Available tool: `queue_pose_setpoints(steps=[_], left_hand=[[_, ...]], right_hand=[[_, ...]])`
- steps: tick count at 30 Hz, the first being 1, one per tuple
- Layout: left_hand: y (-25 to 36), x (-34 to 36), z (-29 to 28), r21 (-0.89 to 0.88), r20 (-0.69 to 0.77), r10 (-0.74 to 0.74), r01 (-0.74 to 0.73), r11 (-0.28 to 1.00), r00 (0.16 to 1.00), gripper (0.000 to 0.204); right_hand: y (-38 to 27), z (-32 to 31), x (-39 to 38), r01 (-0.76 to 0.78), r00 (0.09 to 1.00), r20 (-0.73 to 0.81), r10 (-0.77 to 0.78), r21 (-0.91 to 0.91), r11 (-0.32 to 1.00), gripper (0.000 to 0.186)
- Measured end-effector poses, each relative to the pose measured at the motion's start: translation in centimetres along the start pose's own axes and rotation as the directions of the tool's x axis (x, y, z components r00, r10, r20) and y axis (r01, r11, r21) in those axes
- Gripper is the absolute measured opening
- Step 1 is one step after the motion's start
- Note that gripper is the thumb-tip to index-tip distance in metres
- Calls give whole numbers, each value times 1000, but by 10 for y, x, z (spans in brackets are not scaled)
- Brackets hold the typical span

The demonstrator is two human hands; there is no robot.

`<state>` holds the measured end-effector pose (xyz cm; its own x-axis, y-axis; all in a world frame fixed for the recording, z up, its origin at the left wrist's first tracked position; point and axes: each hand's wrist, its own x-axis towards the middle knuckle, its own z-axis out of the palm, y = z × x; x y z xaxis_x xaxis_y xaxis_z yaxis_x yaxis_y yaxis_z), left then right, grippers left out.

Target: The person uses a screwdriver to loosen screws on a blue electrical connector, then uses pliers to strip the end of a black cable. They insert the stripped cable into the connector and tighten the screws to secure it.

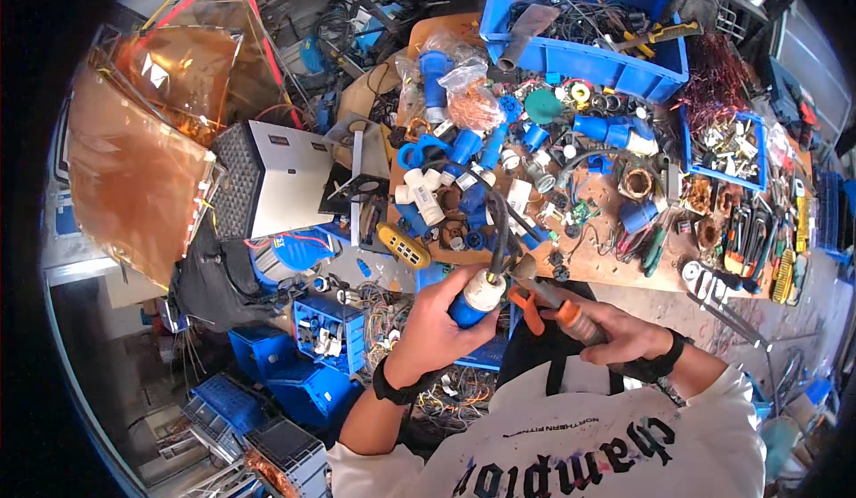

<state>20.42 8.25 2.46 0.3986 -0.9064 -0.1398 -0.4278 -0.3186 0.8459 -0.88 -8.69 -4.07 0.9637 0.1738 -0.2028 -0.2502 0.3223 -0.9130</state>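
My left hand (439, 324) is closed round a blue-and-white cable plug (480, 300), held in front of the bench edge. A thick black cable (499, 222) runs up from the plug's white end over the bench, and a bit of yellow shows where it enters. My right hand (624, 330) is closed on orange-and-grey-handled pliers (580, 321). Their metal head (524, 271) is beside the plug's white end and the cable; whether the jaws touch either, I cannot tell. One orange handle stands apart from my fingers.
White pipe fittings (423, 197), a yellow power strip (403, 246) and several blue plugs crowd the wooden bench (615, 266). A blue bin (588, 61) of scrap cable stands at the back. Hand tools (744, 239) lie at right. Blue crates (308, 391) stand low on the left.
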Motion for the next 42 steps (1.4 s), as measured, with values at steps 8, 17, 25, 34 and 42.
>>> queue_pose_setpoints(steps=[8,17,25,34,42], left_hand=[[-14,-7,12,-52,-16,38,-39,998,999,46],[-8,-18,16,-145,-81,4,-16,989,997,44],[12,-22,-8,-46,-6,8,-9,999,1000,48],[37,-25,-67,381,77,258,-268,885,963,45],[78,-31,-100,711,273,361,-440,549,892,48]], right_hand=[[0,2,-9,-126,992,-9,127,59,990,82],[4,11,-13,-72,997,-29,72,-2,997,76],[-26,24,-9,58,996,-58,-65,-119,991,73],[-71,37,-24,24,995,-90,-48,-255,967,67],[-92,48,-21,148,982,-51,-184,-399,905,65]])
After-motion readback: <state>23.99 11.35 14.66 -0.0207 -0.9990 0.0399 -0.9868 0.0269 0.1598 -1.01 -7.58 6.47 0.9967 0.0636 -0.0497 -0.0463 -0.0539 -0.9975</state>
